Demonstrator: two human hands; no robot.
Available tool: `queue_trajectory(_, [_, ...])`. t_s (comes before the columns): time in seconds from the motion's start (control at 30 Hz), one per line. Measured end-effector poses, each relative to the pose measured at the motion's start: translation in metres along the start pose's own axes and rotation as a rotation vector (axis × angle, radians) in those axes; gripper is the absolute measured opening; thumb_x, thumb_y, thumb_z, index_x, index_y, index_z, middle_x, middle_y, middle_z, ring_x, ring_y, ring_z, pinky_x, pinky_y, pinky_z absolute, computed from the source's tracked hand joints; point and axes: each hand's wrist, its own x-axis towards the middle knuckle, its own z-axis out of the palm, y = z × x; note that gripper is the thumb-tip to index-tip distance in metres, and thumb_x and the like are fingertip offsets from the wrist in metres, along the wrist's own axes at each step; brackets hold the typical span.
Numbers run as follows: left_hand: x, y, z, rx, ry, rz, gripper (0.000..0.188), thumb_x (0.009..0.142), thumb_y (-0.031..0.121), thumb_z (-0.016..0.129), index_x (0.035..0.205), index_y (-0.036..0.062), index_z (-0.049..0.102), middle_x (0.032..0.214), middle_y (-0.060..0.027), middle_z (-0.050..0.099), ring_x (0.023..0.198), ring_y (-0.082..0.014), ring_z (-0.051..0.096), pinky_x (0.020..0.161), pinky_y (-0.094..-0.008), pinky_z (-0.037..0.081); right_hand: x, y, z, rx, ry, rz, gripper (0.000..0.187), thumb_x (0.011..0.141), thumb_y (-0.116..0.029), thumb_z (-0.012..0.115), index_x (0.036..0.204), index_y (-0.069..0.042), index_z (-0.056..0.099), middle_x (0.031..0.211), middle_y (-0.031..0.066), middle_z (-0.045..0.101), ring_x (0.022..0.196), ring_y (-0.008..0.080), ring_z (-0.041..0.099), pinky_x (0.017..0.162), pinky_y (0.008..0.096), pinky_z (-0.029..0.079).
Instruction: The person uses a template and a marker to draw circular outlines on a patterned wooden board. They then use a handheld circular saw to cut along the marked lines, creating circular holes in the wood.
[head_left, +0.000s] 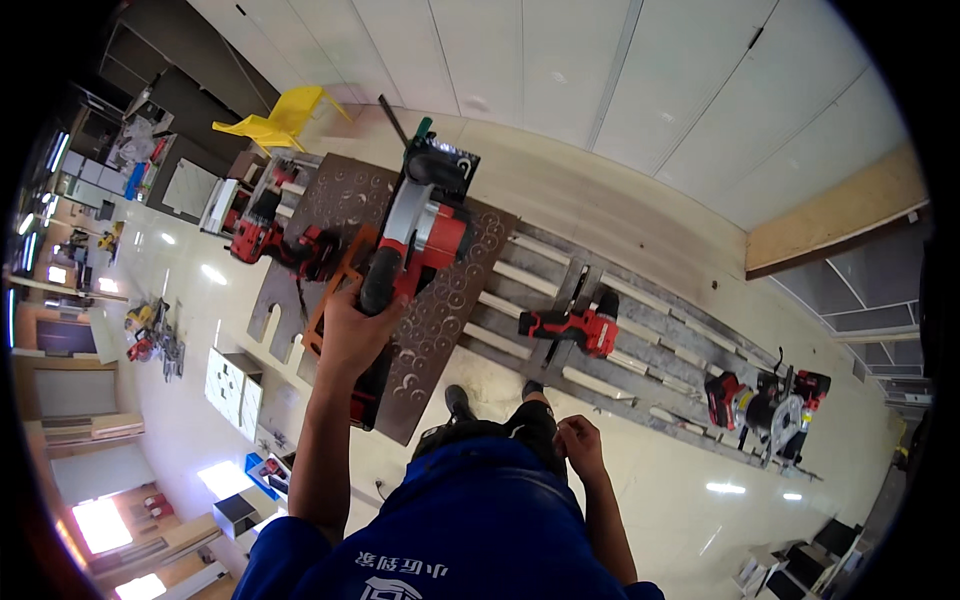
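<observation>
My left hand [357,328] is closed round the black rear handle of a red and black circular saw [425,230] with a silver guard. The saw is over a dark brown board [465,290] marked with many ring-shaped cuts; whether it touches the board I cannot tell. Just left of the saw is an orange flat piece with cut-outs [338,285]. A red and black cordless drill [275,240] lies beside it at the board's left part. Near my hip, well away from the tools, my right hand [578,440] hangs with its fingers curled and nothing visible in them.
Long slatted bench [520,275] runs rightward under the board. On it lie another red cordless drill [590,328] and, at the far right end, a red and silver power tool [770,410]. A yellow chair [285,118] stands behind left; pale cabinet doors [560,70] line the back.
</observation>
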Motion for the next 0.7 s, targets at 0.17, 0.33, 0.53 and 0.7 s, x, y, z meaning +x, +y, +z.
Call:
queue_trajectory(0.17, [0.041, 0.020, 0.055, 0.342, 0.001, 0.014, 0.034, 0.080, 0.022, 0.079, 0.105, -0.0004, 0.071, 0.075, -0.0141, 0.067, 0.070, -0.0228, 0.068, 0.067, -0.0368, 0.053, 0.044, -0.048, -0.031, -0.019, -0.102, -0.010, 0.013, 0.102, -0.016, 0.058, 0.102, -0.003, 0.061, 0.074, 0.0065, 0.066, 0.057, 0.0110, 0.059, 0.051, 0.0259, 0.046])
queue_trajectory(0.33, [0.069, 0.005, 0.100, 0.416, 0.084, -0.006, 0.042, 0.077, 0.021, 0.077, 0.113, 0.0007, 0.071, 0.089, -0.0222, 0.072, 0.087, -0.0353, 0.073, 0.076, -0.0416, 0.055, 0.057, -0.101, -0.053, 0.017, -0.177, -0.001, 0.012, 0.101, -0.014, 0.060, 0.103, -0.002, 0.061, 0.076, 0.0058, 0.065, 0.059, 0.0107, 0.058, 0.054, 0.0255, 0.047])
queue_trajectory(0.53, [0.081, -0.002, 0.118, 0.480, 0.124, -0.075, 0.043, 0.076, 0.023, 0.074, 0.113, 0.0018, 0.071, 0.091, -0.0241, 0.072, 0.090, -0.0408, 0.070, 0.079, -0.0463, 0.054, 0.081, -0.127, -0.068, 0.020, -0.279, -0.030, 0.013, 0.102, -0.015, 0.060, 0.103, -0.003, 0.062, 0.077, 0.0046, 0.066, 0.060, 0.0084, 0.058, 0.055, 0.0231, 0.047])
queue_trajectory(0.7, [0.085, -0.018, 0.118, 0.516, 0.177, -0.108, 0.041, 0.077, 0.025, 0.075, 0.111, 0.0030, 0.071, 0.089, -0.0234, 0.072, 0.089, -0.0415, 0.070, 0.078, -0.0475, 0.054, 0.090, -0.135, -0.064, 0.049, -0.325, 0.006, 0.013, 0.102, -0.016, 0.060, 0.103, -0.002, 0.061, 0.077, 0.0048, 0.066, 0.061, 0.0080, 0.058, 0.056, 0.0226, 0.047])
